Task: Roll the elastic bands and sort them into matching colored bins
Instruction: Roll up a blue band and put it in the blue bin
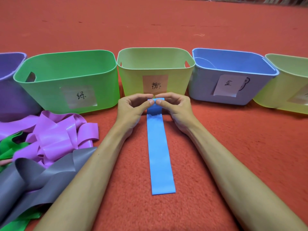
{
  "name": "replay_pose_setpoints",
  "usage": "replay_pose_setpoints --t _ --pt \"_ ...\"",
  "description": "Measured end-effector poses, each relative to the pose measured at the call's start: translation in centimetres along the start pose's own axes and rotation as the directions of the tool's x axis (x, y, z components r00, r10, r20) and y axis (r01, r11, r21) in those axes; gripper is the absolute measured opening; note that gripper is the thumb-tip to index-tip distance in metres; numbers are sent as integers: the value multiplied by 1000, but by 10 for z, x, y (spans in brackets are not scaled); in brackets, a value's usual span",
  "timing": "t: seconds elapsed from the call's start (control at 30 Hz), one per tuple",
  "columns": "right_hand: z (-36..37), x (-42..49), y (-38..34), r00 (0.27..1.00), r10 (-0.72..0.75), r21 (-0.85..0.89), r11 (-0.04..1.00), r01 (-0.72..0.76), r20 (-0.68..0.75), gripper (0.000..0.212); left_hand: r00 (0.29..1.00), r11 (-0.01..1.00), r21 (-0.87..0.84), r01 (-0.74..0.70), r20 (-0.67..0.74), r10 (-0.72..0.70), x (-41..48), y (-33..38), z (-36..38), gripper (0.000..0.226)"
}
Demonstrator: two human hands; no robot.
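Blue band point(160, 147) lies flat on my red floor point(216, 139); left hand point(131, 109) and right hand point(176, 109) pinch its far end. I count five bins.

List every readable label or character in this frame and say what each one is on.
"绿": note on the green bin.
"蓝": note on the blue bin.
Note on the middle yellow-green bin: scribbled character, unreadable.
Note on the far-right bin: cut off, unreadable.
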State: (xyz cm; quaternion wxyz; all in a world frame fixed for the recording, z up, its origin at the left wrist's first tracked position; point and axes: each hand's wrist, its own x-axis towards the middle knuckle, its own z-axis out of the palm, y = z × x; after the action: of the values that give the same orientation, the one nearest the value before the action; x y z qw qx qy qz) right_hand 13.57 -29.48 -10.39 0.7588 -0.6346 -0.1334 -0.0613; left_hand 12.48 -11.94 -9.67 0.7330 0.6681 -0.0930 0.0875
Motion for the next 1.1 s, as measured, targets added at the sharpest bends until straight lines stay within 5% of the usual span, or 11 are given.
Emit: replay_pose_setpoints --t 0.53,1.1 --pt "2 0 -1 1000 17 -26 1000 -17 -15 15 1000 999 37 -18 17 17 0 -1 -3 6" --pt "3 -2 -1 1000 28 4 1000 -28 15 17 999 1000 -4 21 32 -21 -1 0 -7 26"
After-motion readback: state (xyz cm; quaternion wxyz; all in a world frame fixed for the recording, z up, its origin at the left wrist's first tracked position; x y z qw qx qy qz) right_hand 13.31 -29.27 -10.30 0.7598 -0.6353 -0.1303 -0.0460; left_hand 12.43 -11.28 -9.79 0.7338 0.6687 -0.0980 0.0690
